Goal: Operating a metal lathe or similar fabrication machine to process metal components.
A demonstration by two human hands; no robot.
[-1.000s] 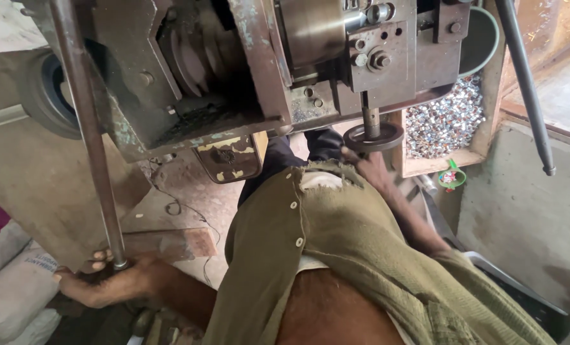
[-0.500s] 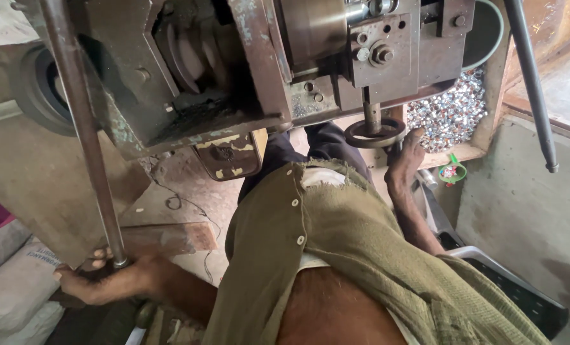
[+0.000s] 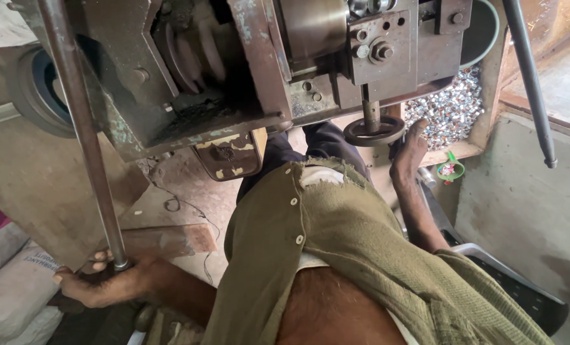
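Lever (image 3: 80, 134) gripped low in closed left hand (image 3: 102, 284) for leverage; right hand (image 3: 407, 153), fingers open, rests beside handwheel (image 3: 374, 131).

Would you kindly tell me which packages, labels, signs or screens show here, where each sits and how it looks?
Woven sack: bottom left, just left of the left hand; bulging, grey-white, dark print on its side.
Signs, screens: none in view.
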